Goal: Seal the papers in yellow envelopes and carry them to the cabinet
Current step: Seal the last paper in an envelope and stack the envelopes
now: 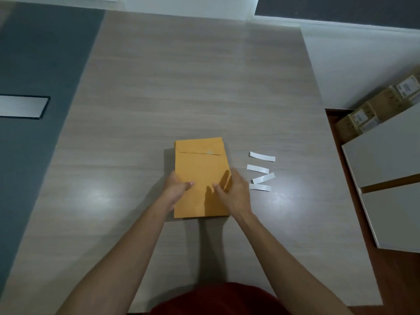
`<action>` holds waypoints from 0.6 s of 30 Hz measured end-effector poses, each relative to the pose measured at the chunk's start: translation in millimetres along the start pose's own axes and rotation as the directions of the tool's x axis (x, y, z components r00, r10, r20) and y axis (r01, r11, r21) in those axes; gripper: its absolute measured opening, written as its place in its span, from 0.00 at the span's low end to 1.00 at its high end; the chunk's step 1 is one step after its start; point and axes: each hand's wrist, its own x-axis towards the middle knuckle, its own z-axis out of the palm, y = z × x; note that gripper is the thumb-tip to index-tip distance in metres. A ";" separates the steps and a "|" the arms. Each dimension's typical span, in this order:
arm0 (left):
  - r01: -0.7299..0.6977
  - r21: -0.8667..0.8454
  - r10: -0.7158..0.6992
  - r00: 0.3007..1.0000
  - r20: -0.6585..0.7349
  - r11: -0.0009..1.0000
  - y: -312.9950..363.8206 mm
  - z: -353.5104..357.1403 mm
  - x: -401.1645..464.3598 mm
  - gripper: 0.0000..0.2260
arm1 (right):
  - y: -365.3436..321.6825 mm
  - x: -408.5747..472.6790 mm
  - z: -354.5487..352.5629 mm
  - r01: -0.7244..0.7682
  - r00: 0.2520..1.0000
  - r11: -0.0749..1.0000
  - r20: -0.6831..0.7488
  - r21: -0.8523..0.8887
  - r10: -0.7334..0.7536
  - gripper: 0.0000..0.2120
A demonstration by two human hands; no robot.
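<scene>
A yellow envelope [201, 176] lies flap-closed on the worktop [181, 87], nearer its near edge. Both hands grip its sides: left hand [176, 186], right hand [234, 189]. Four white strips [261, 171] lie just right.

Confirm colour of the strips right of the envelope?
White strips, four of them, on the table; head view shows them.

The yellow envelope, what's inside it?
You can't see inside. The yellow envelope lies on the table with its flap folded down, and both hands hold its sides: left hand, right hand. Any papers are hidden.
</scene>
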 end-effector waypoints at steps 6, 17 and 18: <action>-0.085 -0.013 0.085 0.994 0.065 0.996 -2.5 -28.6 -34.2 0.22 | -8.6 2.2 -10.2 -0.121 0.989 0.920 0.124 0.372 0.080 0.19; -0.231 0.077 0.233 0.972 -0.015 0.970 16.8 -23.2 -48.9 0.21 | -14.5 -23.6 -24.7 0.141 0.989 0.911 -0.024 0.387 -0.143 0.15; -0.183 0.086 0.185 0.983 -0.011 0.979 8.2 -17.8 -50.7 0.22 | -5.1 -25.9 -15.8 0.095 0.994 0.916 0.021 0.390 -0.112 0.17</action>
